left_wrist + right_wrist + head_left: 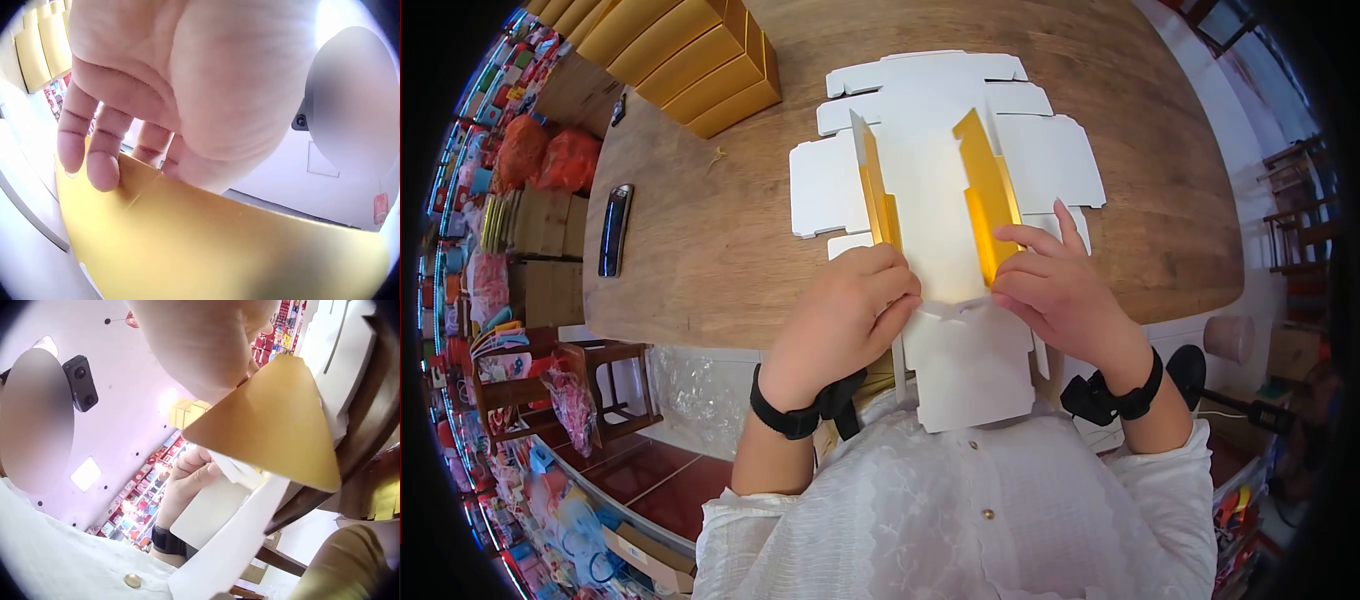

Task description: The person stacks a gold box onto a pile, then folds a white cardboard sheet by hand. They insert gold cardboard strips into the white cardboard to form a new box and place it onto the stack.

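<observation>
A flat cardboard box blank (940, 200), white inside and gold outside, lies on the wooden table with its near flap (970, 375) over the edge toward the person. Two gold-faced side panels, left (877, 190) and right (988, 195), are folded upright along its middle. The left hand (840, 305) pinches the near left corner, thumb and fingertips at the fold. At the near right corner the right hand (1060, 290) grips the card, its other fingers spread over the right panel. Gold card (187, 237) fills the lower left wrist view, below the fingers; gold card (275, 425) also shows beside the right hand.
Stacked gold boxes (690, 65) stand at the table's far left. A dark phone (615, 230) lies near the left edge of the wooden table (730, 240). Wooden stools (605, 385) and crowded shelves are to the left; a pinkish bin (1228, 338) stands on the right.
</observation>
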Available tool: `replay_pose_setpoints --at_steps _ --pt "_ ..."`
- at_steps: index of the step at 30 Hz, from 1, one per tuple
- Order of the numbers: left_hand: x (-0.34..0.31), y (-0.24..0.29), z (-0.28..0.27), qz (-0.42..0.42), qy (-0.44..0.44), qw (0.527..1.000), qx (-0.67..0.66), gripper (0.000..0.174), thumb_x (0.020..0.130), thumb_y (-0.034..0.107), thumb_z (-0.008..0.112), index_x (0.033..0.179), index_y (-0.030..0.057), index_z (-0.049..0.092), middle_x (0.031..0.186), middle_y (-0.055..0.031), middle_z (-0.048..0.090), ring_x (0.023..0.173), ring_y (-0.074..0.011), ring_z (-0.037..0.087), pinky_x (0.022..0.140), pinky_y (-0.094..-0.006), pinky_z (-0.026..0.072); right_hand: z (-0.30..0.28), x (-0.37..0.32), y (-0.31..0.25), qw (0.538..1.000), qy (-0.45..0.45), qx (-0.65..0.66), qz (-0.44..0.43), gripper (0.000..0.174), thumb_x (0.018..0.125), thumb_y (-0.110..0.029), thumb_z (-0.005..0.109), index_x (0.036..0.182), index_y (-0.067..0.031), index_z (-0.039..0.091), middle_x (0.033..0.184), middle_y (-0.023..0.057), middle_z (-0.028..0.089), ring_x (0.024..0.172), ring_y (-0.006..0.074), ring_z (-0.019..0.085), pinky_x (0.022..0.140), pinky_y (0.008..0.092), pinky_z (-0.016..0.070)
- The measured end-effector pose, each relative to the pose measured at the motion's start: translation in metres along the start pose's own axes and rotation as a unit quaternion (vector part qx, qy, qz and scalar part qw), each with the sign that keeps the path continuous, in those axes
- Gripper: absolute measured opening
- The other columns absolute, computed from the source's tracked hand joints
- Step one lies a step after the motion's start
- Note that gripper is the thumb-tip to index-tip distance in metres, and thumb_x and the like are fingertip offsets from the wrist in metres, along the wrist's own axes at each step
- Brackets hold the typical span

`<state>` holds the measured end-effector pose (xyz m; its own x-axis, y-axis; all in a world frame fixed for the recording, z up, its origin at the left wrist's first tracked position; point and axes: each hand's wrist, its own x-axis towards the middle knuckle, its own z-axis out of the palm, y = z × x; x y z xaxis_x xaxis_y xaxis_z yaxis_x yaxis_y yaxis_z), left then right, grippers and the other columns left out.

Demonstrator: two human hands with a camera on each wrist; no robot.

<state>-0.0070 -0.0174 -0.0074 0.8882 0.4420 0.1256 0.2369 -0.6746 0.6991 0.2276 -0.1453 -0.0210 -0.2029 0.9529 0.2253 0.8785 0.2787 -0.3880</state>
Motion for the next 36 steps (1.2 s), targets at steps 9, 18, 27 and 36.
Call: replay_pose_setpoints --at_steps 9,18,27,36 --pt "-0.001 0.001 0.003 -0.073 -0.005 0.996 0.047 0.011 0.084 0.001 0.065 0.095 0.0012 0.064 0.094 -0.0122 0.063 0.086 -0.0306 0.063 0.075 -0.0363 0.0504 0.002 0.013 -0.005 0.994 -0.026 -0.106 -0.027 0.015 0.082 -0.011 0.071 0.074 -0.0116 0.059 0.070 0.0005 0.052 0.082 0.0183 0.058 0.115 0.0650 0.0272" --pt "0.000 -0.008 -0.010 -0.096 -0.091 0.989 -0.064 0.040 0.083 -0.001 0.058 0.123 0.0014 0.061 0.120 -0.0167 0.061 0.111 -0.0327 0.059 0.094 -0.0390 0.0483 0.010 0.012 -0.001 0.998 0.004 -0.065 -0.023 0.016 0.082 -0.012 0.071 0.073 -0.0116 0.058 0.070 0.0000 0.052 0.080 0.0175 0.057 0.112 0.0643 0.0318" --pt "-0.002 -0.014 -0.020 0.008 -0.127 0.987 -0.098 0.048 0.084 0.000 0.062 0.131 0.0024 0.057 0.131 -0.0171 0.059 0.120 -0.0347 0.055 0.100 -0.0417 0.0454 0.009 0.010 -0.001 0.999 -0.013 -0.033 -0.009 0.011 0.083 -0.010 0.070 0.078 -0.0111 0.060 0.075 0.0010 0.054 0.086 0.0198 0.059 0.114 0.0650 0.0273" --pt "0.007 -0.009 0.000 -0.024 -0.050 0.998 0.042 0.014 0.085 0.007 0.068 0.098 0.0032 0.068 0.093 -0.0100 0.062 0.084 -0.0321 0.063 0.075 -0.0401 0.0521 0.011 0.008 0.002 0.999 -0.001 -0.033 -0.013 0.010 0.081 -0.011 0.070 0.082 -0.0121 0.061 0.080 0.0004 0.056 0.087 0.0193 0.058 0.112 0.0645 0.0299"
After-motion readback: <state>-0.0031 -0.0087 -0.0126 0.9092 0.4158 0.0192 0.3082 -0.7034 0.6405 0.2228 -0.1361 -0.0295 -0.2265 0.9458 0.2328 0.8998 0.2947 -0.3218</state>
